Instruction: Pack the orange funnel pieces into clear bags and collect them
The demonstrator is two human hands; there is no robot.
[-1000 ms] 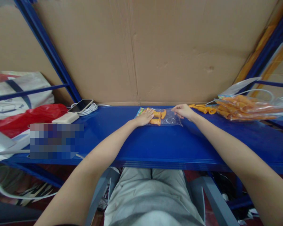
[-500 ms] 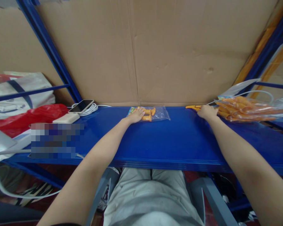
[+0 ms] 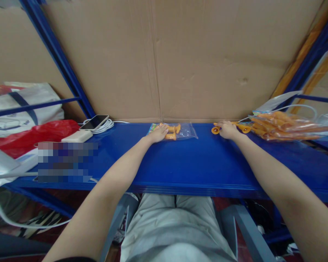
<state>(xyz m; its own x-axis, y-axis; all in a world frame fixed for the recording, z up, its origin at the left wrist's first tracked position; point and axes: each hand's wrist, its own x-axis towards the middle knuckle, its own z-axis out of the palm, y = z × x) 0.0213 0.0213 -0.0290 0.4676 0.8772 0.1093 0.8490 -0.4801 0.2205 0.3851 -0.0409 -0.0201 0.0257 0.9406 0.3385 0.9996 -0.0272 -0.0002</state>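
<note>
My left hand (image 3: 157,134) rests on the left end of a small clear bag (image 3: 184,131) that holds a few orange plastic pieces and lies at the back of the blue shelf (image 3: 180,163). My right hand (image 3: 227,129) is closed over a loose orange plastic piece (image 3: 215,130) whose round end sticks out to the left. More loose orange pieces (image 3: 244,127) lie just to the right of that hand.
A large clear bag of orange pieces (image 3: 287,125) lies at the right. A phone (image 3: 94,122) on white cable, a white charger block (image 3: 76,137) and a red bag (image 3: 32,136) sit at the left. Brown cardboard (image 3: 164,62) stands behind the shelf.
My left hand slid the small bag to the left. My right hand let go of the bag, reached right to the loose orange pieces, then drew one piece back leftward.
</note>
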